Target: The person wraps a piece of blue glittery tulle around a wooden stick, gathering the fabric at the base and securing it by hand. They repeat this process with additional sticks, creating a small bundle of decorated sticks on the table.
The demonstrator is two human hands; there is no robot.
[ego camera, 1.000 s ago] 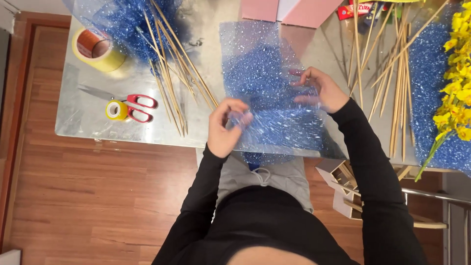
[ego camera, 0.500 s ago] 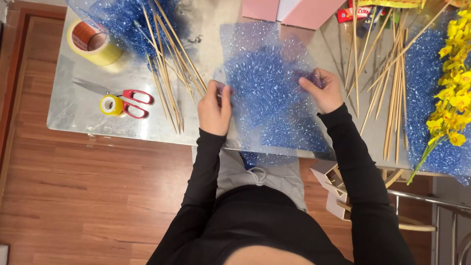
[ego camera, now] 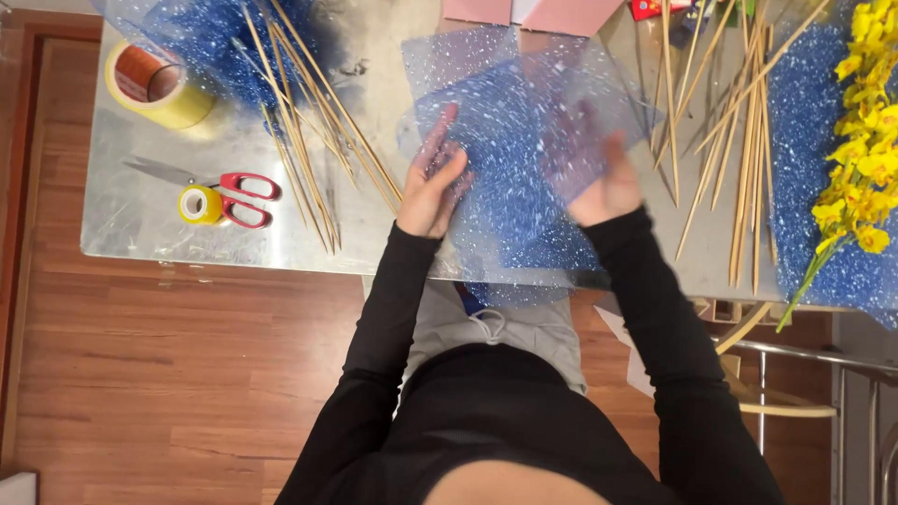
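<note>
Both my hands lie on a square of blue netting (ego camera: 524, 168) flecked with white, spread on the steel bench (ego camera: 234, 234) directly in front of me, its near edge hanging over the bench edge toward my lap. My left hand (ego camera: 435, 182) rests at the sheet's left side, its fingers (ego camera: 447, 150) spread loosely and partly veiled by the net. My right hand (ego camera: 603, 178) is at the right side, its fingers tucked under a layer of netting, so how wide they stand there cannot be told.

Step in hand, as I judge it: smoothing or folding the sheet, with a corner turned over the middle. The next move would call for both hands to keep the thin layers aligned, since such netting slips and springs back.

To my left lie bamboo sticks (ego camera: 309, 131), red-handled scissors (ego camera: 229, 192), a small yellow tape roll (ego camera: 199, 204) and a large tape roll (ego camera: 154, 84). To my right lie more sticks (ego camera: 748, 140), a second blue sheet (ego camera: 804, 150) and yellow flowers (ego camera: 865, 140).

Hard to make out: how many layers the sheet has, and where its folded edges run. Pink card (ego camera: 552, 14) at the top and blue netting at the top left are cut off by the frame.
</note>
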